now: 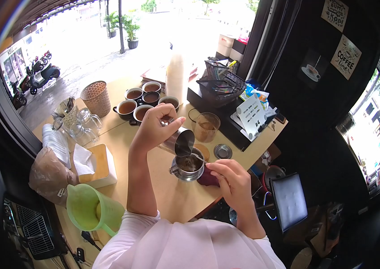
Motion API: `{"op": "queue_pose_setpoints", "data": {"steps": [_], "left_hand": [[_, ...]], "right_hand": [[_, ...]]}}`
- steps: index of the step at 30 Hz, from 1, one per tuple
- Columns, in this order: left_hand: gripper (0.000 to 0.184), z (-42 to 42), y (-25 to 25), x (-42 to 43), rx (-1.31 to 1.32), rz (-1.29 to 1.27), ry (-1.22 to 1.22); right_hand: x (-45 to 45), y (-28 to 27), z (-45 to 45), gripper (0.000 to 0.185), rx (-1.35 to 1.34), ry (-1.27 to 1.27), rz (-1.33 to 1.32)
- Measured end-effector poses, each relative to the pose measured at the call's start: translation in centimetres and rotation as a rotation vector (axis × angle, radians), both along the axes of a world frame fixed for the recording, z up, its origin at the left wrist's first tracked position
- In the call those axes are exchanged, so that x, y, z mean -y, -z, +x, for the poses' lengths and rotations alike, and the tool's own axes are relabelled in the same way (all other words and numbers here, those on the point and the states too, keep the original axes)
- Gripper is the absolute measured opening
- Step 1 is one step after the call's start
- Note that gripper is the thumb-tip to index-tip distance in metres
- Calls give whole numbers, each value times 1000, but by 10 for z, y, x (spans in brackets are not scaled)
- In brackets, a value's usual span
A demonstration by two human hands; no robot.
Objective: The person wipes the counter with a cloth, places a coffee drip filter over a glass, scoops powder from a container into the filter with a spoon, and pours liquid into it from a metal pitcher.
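Observation:
My left hand (156, 125) is closed round a metal pitcher (183, 141), tilted with its mouth over a metal cup (187, 167) that holds brown liquid. Between the fingers of my right hand (231, 179) is a thin spoon (199, 158), its far end at the cup's opening. A dark red cloth (208, 176) lies beside the cup, under my right fingers. Behind the cup stands a glass (206, 127) with brown contents, and a small round metal lid (223, 151) lies to its right.
Several cups of dark drink (127, 106) stand at the back near a tall pale bottle (176, 78). Leftward are glass mugs (82, 130), a tissue box (102, 163) and a green jug (92, 208). A black mesh basket (220, 87) and card stand (250, 116) are at right.

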State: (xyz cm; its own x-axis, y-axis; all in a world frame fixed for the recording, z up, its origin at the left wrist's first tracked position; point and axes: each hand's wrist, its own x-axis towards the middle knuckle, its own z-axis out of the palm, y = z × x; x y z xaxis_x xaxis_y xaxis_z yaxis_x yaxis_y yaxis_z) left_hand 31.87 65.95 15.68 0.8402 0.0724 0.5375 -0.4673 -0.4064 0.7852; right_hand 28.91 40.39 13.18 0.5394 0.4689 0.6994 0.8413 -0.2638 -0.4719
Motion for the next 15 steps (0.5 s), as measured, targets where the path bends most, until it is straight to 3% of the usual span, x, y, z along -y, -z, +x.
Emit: {"op": "queue_pose_setpoints", "data": {"steps": [15], "left_hand": [[27, -1, -1, 0, -2, 13, -9]], "right_hand": [[-2, -1, -1, 16, 9, 6, 3]]}}
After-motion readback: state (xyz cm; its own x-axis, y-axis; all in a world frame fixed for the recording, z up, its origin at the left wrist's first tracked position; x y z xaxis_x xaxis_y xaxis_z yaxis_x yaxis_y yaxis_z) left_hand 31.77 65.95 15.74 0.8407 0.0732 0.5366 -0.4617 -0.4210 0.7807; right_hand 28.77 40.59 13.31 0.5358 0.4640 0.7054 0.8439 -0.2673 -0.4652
